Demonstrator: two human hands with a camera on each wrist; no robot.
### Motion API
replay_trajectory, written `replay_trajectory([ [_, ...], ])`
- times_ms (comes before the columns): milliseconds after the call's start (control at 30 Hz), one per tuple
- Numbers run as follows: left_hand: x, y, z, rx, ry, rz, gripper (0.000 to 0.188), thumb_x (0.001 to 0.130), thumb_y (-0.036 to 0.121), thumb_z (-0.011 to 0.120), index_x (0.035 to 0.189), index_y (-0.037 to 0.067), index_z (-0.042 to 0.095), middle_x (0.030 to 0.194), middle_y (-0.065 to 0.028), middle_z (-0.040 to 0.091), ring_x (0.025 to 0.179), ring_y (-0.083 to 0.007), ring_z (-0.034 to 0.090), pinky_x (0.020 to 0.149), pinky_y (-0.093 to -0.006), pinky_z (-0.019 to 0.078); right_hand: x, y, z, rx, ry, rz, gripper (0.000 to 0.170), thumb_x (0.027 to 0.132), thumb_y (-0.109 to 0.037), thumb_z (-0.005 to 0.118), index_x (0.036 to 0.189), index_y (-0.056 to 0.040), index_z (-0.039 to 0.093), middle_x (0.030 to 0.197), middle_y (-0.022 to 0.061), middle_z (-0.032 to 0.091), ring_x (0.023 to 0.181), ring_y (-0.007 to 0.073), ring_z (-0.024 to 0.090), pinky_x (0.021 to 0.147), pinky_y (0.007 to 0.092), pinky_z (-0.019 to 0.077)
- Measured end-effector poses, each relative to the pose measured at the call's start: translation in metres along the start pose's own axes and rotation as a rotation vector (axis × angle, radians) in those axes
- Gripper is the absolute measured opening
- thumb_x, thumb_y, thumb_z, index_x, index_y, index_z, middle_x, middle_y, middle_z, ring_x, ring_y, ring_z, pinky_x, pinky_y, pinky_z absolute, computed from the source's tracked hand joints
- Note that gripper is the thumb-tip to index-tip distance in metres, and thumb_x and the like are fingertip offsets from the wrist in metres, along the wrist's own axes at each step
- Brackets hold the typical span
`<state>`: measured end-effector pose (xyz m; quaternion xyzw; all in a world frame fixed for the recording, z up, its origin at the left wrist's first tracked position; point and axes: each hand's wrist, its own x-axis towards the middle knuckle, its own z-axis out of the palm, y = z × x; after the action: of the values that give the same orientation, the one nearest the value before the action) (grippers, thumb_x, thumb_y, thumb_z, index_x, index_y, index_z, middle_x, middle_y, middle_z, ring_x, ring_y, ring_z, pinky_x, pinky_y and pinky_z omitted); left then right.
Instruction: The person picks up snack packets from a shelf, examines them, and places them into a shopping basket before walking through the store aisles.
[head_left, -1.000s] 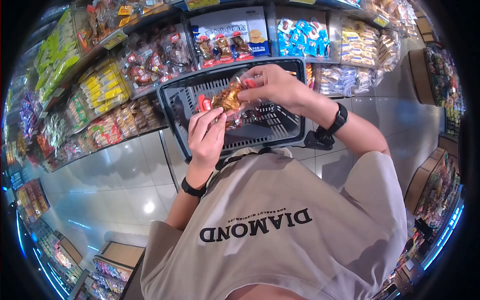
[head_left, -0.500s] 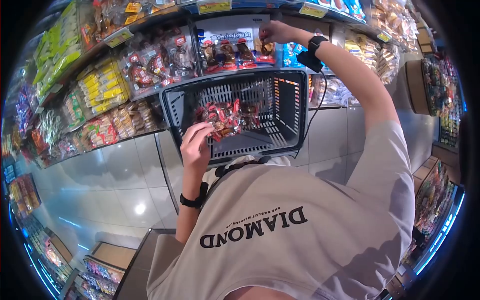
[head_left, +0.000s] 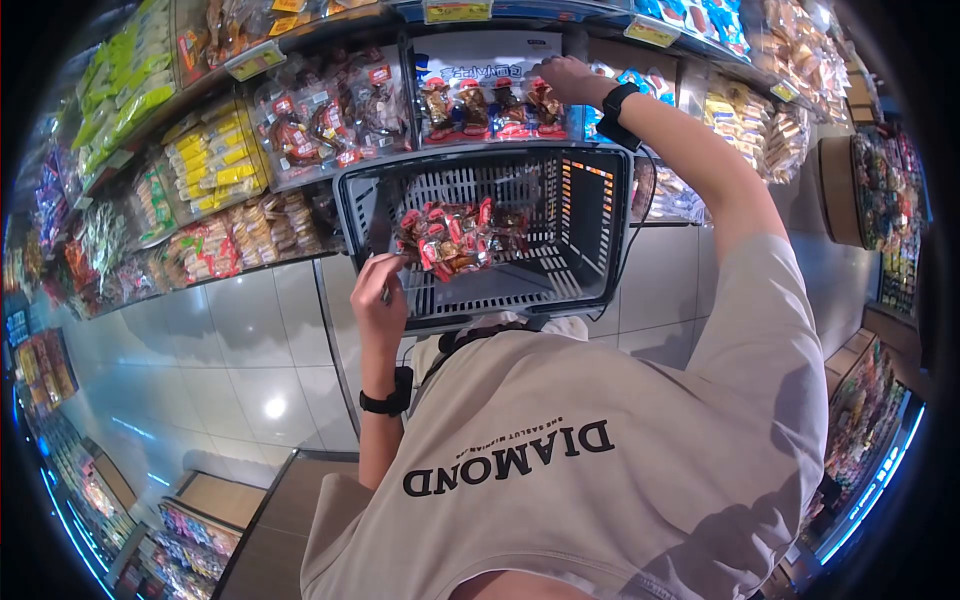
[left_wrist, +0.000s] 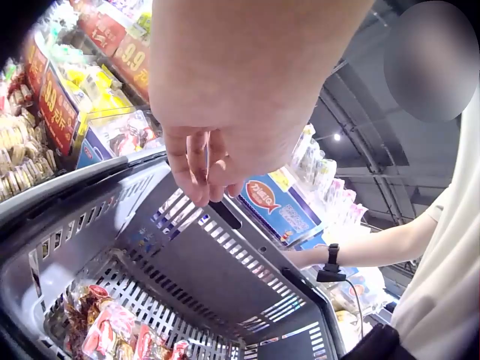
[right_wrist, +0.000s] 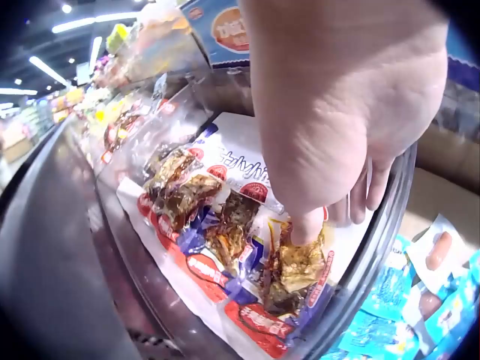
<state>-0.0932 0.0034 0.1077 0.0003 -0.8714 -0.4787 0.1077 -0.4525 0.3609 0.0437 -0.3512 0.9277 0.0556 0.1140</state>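
Note:
In the head view my right hand (head_left: 575,82) reaches into a shelf bin and holds the rightmost of several red-trimmed clear snack packets with golden-brown contents. The right wrist view shows the thumb over that snack packet (right_wrist: 298,266), with fingers beside its right edge against the bin's side. More such packets (right_wrist: 229,240) stand to its left. My left hand (head_left: 378,300) hangs loosely curled by the left side of a dark grey shopping basket (head_left: 595,215), holding nothing. A pile of the same packets (head_left: 455,240) lies in the basket's left half, also visible in the left wrist view.
Blue snack packets (right_wrist: 382,315) lie in the bin to the right. Left of the right hand's bin are brown packs (head_left: 330,110) and yellow packs (head_left: 210,165). Price tags (head_left: 458,10) line the shelf edge above. A cable (head_left: 640,220) hangs from the right wrist.
A second ago both hands held a packet over the basket, with three packets in the bin. The right hand has carried one to the bin's right end; the left has drawn back left.

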Motion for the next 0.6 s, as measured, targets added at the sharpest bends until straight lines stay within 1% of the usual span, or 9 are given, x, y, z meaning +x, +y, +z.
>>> replay_trajectory([
  [33, 0.000, -0.002, 0.000, 0.013, 0.031, 0.027, 0.031, 0.079, -0.018, 0.054, 0.101, -0.002, 0.068, 0.098, -0.0154, 0.068, 0.094, -0.0308, 0.067, 0.083, -0.0352, 0.0521, -0.004, -0.003, -0.002, -0.159, 0.133, -0.014, 0.031, 0.081, -0.012, 0.068, 0.112, -0.0086, 0.069, 0.105, 0.0153, 0.070, 0.104, 0.0332, 0.067, 0.090, 0.0442, 0.0525],
  [167, -0.004, -0.027, -0.003, 0.149, 0.193, 0.066, 0.025, 0.084, -0.011, 0.058, 0.104, 0.000, 0.069, 0.102, -0.0140, 0.069, 0.098, -0.0286, 0.066, 0.084, -0.0345, 0.0512, -0.030, -0.028, -0.050, -0.118, 0.316, 0.010, 0.024, 0.083, -0.014, 0.068, 0.105, -0.0056, 0.070, 0.099, 0.0162, 0.071, 0.098, 0.0340, 0.068, 0.085, 0.0455, 0.0536],
  [233, -0.013, -0.039, -0.011, 0.230, 0.180, 0.022, 0.033, 0.083, -0.007, 0.061, 0.115, 0.002, 0.066, 0.116, -0.0140, 0.065, 0.105, -0.0282, 0.064, 0.086, -0.0350, 0.0499, -0.069, -0.088, -0.102, 0.491, 0.317, 0.162, 0.020, 0.083, -0.015, 0.068, 0.098, -0.0031, 0.071, 0.092, 0.0173, 0.072, 0.089, 0.0358, 0.069, 0.080, 0.0437, 0.0542],
  [300, -0.015, -0.041, -0.016, 0.218, 0.266, -0.169, 0.047, 0.083, -0.004, 0.061, 0.129, 0.002, 0.057, 0.126, -0.0178, 0.058, 0.117, -0.0334, 0.056, 0.098, -0.0426, 0.0454, -0.107, -0.142, -0.107, 0.802, 0.333, 0.095, 0.017, 0.087, -0.016, 0.067, 0.094, -0.0006, 0.070, 0.083, 0.0184, 0.071, 0.079, 0.0310, 0.071, 0.072, 0.0401, 0.0535],
  [367, -0.028, -0.070, -0.015, 0.238, 0.209, -0.238, 0.054, 0.088, 0.002, 0.064, 0.139, 0.002, 0.047, 0.132, -0.0200, 0.053, 0.121, -0.0345, 0.053, 0.097, -0.0450, 0.0450, -0.128, -0.180, -0.066, 0.871, 0.098, 0.102, 0.019, 0.083, -0.017, 0.067, 0.093, -0.0019, 0.072, 0.087, 0.0177, 0.072, 0.086, 0.0345, 0.070, 0.081, 0.0411, 0.0544],
  [433, -0.036, -0.096, -0.006, -0.113, 0.160, -0.457, 0.051, 0.093, 0.007, 0.063, 0.140, 0.001, 0.045, 0.133, -0.0208, 0.052, 0.118, -0.0356, 0.055, 0.094, -0.0452, 0.0462, -0.137, -0.201, 0.039, 0.935, -0.132, 0.186, 0.029, 0.086, -0.022, 0.068, 0.108, -0.0018, 0.067, 0.087, 0.0192, 0.070, 0.083, 0.0341, 0.070, 0.078, 0.0422, 0.0542],
  [500, -0.037, -0.097, -0.004, -0.171, 0.123, -0.490, 0.042, 0.098, 0.012, 0.059, 0.136, -0.001, 0.047, 0.127, -0.0216, 0.057, 0.112, -0.0355, 0.059, 0.092, -0.0437, 0.0471, -0.133, -0.215, 0.140, 0.718, -0.228, 0.353, 0.050, 0.085, -0.021, 0.068, 0.130, -0.0055, 0.055, 0.111, 0.0222, 0.066, 0.106, 0.0365, 0.064, 0.092, 0.0458, 0.0511],
  [567, -0.030, -0.097, -0.008, 0.043, -0.130, -0.448, 0.040, 0.101, 0.013, 0.054, 0.138, -0.002, 0.046, 0.119, -0.0153, 0.063, 0.103, -0.0218, 0.062, 0.092, -0.0347, 0.0479, -0.132, -0.222, 0.183, 0.774, -0.104, 0.375, 0.060, 0.083, -0.020, 0.070, 0.137, -0.0078, 0.048, 0.124, 0.0237, 0.058, 0.118, 0.0394, 0.055, 0.098, 0.0475, 0.0466],
  [600, -0.033, -0.099, -0.002, 0.065, -0.065, -0.363, 0.039, 0.103, 0.016, 0.052, 0.136, -0.003, 0.047, 0.116, -0.0168, 0.065, 0.103, -0.0246, 0.064, 0.094, -0.0363, 0.0474, -0.132, -0.223, 0.190, 0.824, 0.012, 0.393, 0.071, 0.082, -0.020, 0.072, 0.144, -0.0102, 0.041, 0.136, 0.0252, 0.050, 0.129, 0.0423, 0.047, 0.105, 0.0492, 0.0422],
])
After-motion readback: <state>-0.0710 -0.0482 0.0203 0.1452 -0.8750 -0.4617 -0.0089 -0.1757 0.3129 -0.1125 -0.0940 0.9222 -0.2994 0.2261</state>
